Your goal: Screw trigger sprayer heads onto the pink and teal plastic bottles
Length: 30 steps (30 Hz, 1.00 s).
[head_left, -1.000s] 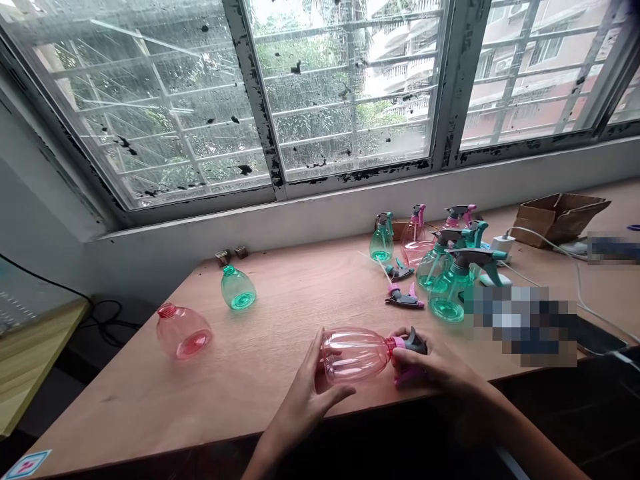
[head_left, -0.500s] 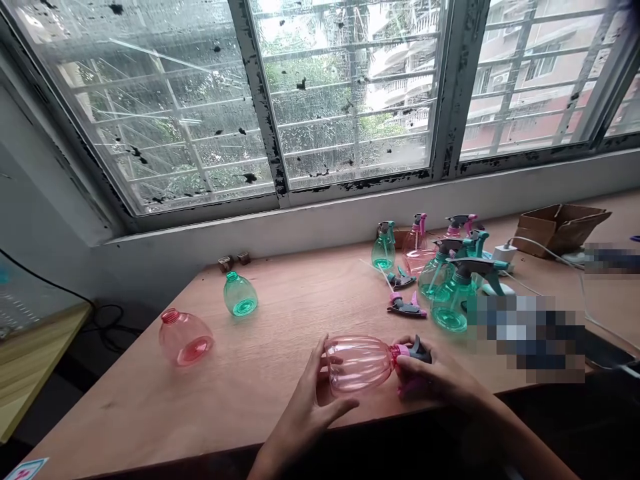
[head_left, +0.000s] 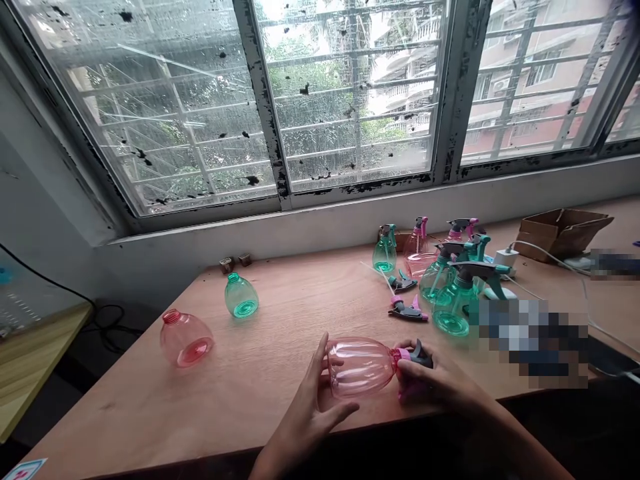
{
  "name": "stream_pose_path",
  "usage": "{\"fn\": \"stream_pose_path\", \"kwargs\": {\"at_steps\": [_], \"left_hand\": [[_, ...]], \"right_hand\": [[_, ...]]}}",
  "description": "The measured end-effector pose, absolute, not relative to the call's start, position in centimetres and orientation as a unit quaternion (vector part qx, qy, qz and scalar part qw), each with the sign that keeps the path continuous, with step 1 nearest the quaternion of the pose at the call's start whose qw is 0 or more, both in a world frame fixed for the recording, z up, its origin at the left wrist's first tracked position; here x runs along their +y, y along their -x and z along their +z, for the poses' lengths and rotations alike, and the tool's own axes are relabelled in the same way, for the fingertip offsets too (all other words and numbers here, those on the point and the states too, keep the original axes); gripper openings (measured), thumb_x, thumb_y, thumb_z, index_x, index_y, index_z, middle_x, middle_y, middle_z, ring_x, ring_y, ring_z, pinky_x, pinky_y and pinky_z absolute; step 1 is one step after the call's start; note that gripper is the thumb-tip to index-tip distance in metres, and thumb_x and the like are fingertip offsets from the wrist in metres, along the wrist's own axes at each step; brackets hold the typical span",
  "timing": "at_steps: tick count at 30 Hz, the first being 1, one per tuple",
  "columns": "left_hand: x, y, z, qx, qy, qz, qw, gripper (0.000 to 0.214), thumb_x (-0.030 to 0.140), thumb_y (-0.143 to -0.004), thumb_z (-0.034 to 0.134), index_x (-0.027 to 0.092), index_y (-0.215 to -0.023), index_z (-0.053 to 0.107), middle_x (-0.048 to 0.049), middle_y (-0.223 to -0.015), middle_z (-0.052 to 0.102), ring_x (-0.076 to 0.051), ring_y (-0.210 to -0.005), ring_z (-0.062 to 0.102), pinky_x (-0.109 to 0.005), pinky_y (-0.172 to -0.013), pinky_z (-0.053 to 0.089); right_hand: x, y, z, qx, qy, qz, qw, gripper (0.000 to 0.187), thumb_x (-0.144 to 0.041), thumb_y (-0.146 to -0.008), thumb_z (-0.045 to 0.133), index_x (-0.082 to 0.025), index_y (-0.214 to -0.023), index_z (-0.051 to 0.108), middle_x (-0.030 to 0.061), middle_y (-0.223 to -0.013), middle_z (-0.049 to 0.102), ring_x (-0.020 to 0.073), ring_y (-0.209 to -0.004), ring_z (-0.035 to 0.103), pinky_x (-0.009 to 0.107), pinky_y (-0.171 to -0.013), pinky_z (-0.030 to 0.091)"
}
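Observation:
A clear pink spray bottle [head_left: 359,365] lies on its side near the front edge of the wooden table [head_left: 280,333]. My left hand [head_left: 313,407] cups the bottle's base, fingers curled round it. My right hand [head_left: 435,383] is closed over the pink and grey trigger head [head_left: 416,357] at the bottle's neck. A capless pink bottle [head_left: 184,337] and a capless green bottle [head_left: 241,296] lie on the table to the left.
Several finished green and pink spray bottles [head_left: 450,287] stand at the right rear, with loose trigger heads [head_left: 407,310] before them. A cardboard box [head_left: 560,230], a white charger [head_left: 503,257] with cable and two small brown items [head_left: 234,262] sit near the window sill.
The view has shifted slightly, so everything sits a little lower in frame. Both hands stay on the pink bottle and its trigger head, with only small movement.

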<state>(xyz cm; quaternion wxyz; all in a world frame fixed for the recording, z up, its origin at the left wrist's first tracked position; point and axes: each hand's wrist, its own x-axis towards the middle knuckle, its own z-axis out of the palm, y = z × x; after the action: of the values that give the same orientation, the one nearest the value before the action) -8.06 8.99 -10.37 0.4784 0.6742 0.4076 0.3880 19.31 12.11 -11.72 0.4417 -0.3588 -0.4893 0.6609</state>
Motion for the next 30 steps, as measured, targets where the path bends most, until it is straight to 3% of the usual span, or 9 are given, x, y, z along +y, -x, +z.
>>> {"fn": "stream_pose_path", "kwargs": {"at_steps": [5, 11, 17, 24, 30], "left_hand": [[8.86, 7.91, -10.08, 0.396, -0.678, 0.389, 0.482, 0.108, 0.027, -0.081, 0.078, 0.035, -0.157, 0.0, -0.011, -0.144, 0.049, -0.028, -0.128, 0.054, -0.05, -0.117, 0.031], [8.75, 8.03, -10.23, 0.412, -0.645, 0.392, 0.51, 0.102, 0.034, -0.08, 0.079, 0.027, -0.157, 0.013, -0.0162, -0.142, 0.051, -0.033, -0.131, 0.05, -0.053, -0.115, 0.032], [8.64, 7.8, -9.86, 0.396, -0.676, 0.388, 0.486, 0.103, 0.026, -0.084, 0.075, 0.038, -0.156, 0.003, -0.0105, -0.158, 0.034, -0.028, -0.132, 0.05, -0.052, -0.118, 0.028], [8.4, 7.79, -9.62, 0.404, -0.642, 0.393, 0.52, 0.103, 0.031, -0.081, 0.078, 0.028, -0.157, 0.009, -0.0144, -0.15, 0.044, -0.031, -0.132, 0.05, -0.051, -0.116, 0.032], [8.58, 7.64, -9.34, 0.396, -0.671, 0.387, 0.493, 0.103, 0.026, -0.083, 0.075, 0.034, -0.157, 0.003, -0.0099, -0.157, 0.036, -0.031, -0.14, 0.041, -0.051, -0.12, 0.025]], "right_hand": [[12.01, -19.29, -11.47, -0.499, 0.368, 0.647, 0.444, 0.046, -0.049, -0.071, 0.084, -0.019, -0.097, 0.06, 0.0003, -0.07, 0.07, 0.0205, -0.065, 0.069, 0.037, -0.063, 0.063], [11.97, -19.17, -11.49, -0.484, 0.36, 0.661, 0.447, 0.048, -0.048, -0.069, 0.085, -0.019, -0.098, 0.06, 0.0001, -0.07, 0.07, 0.0206, -0.064, 0.068, 0.039, -0.064, 0.063], [12.05, -19.26, -11.76, -0.461, 0.357, 0.68, 0.445, 0.047, -0.044, -0.071, 0.086, -0.019, -0.099, 0.059, -0.0004, -0.068, 0.071, 0.0192, -0.062, 0.068, 0.04, -0.064, 0.064], [12.03, -19.32, -11.74, -0.473, 0.356, 0.67, 0.448, 0.047, -0.045, -0.07, 0.086, -0.019, -0.099, 0.059, -0.0002, -0.071, 0.071, 0.0192, -0.064, 0.068, 0.037, -0.064, 0.063], [11.92, -19.2, -11.43, -0.472, 0.351, 0.671, 0.452, 0.045, -0.044, -0.072, 0.085, -0.018, -0.098, 0.059, -0.0002, -0.068, 0.071, 0.0187, -0.063, 0.068, 0.036, -0.062, 0.064]]}}
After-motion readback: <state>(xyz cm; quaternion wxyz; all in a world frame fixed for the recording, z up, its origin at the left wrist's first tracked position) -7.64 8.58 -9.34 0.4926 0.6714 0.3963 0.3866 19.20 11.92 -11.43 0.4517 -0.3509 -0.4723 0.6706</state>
